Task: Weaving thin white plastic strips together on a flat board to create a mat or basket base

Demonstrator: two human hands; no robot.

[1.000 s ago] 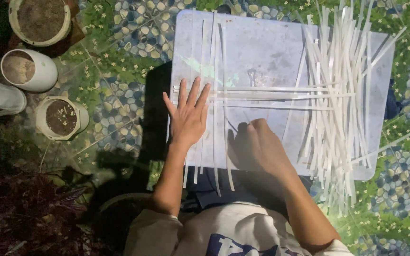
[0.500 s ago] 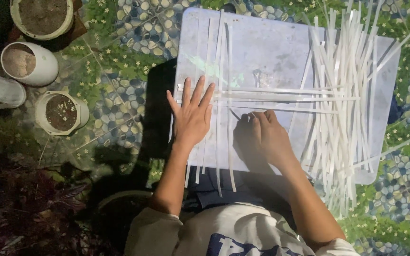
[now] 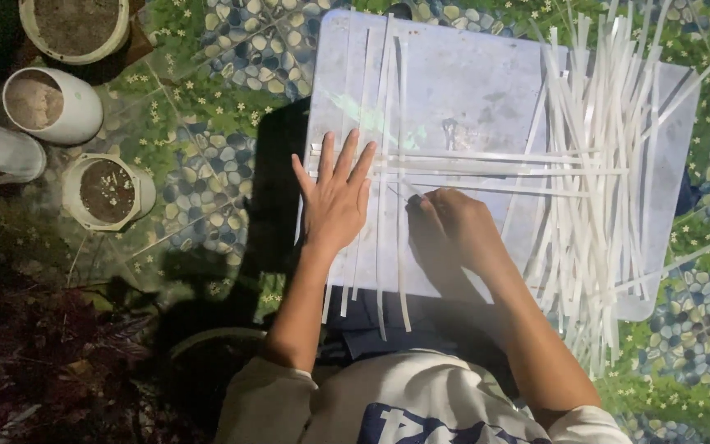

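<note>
Fingers: left hand [image 3: 337,197] spread flat on upright strips [image 3: 382,205]; right hand [image 3: 458,226] pinches a cross strip [image 3: 495,171].
Done: few strips interlaced, board's [image 3: 470,90] left edge.
Left: loose pile [image 3: 597,181], right edge.

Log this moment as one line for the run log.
left hand flat on upright strips | right hand pinching a crosswise strip | white board underneath | loose strip pile at right
</note>
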